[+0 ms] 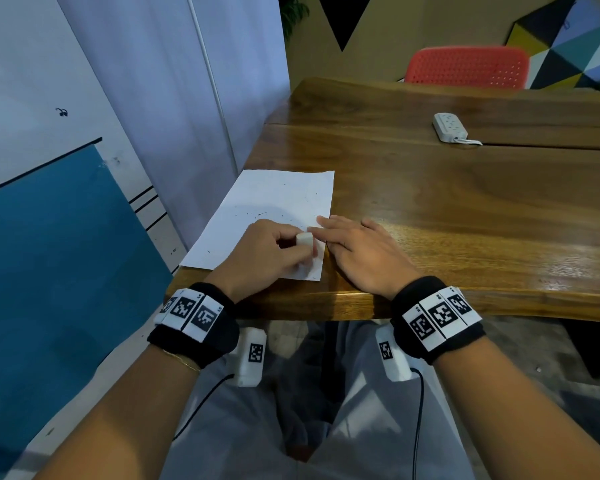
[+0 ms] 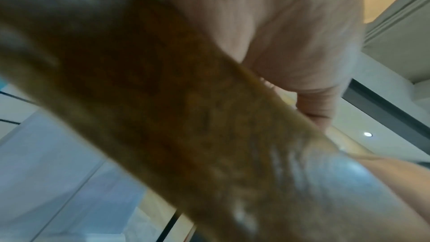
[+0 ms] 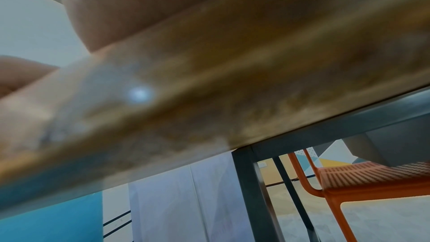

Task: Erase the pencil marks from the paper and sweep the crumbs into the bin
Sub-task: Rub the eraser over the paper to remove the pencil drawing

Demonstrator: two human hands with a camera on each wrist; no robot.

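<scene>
Head view: left hand (image 1: 271, 251) pinches an eraser (image 1: 305, 239) on crumb-flecked paper (image 1: 267, 216) at the wooden bench's (image 1: 465, 202) 9 o'clock edge; right hand (image 1: 357, 251) lies flat, fingers pinning the paper; red chair (image 1: 466, 66) at 12.

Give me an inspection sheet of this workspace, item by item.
Surface: wooden table, glossy, with a seam across its far part.
Job's things: paper at the near left corner, strewn with dark crumbs; eraser on it; bin: nothing seen.
Clutter: white power strip far right.
Grippers: left hand grips the eraser; right hand lies flat, fingers on the paper's right edge.
Cables: black leads from both wrist units, below the table edge.
Surroundings: red chair, blue panel at the left.
</scene>
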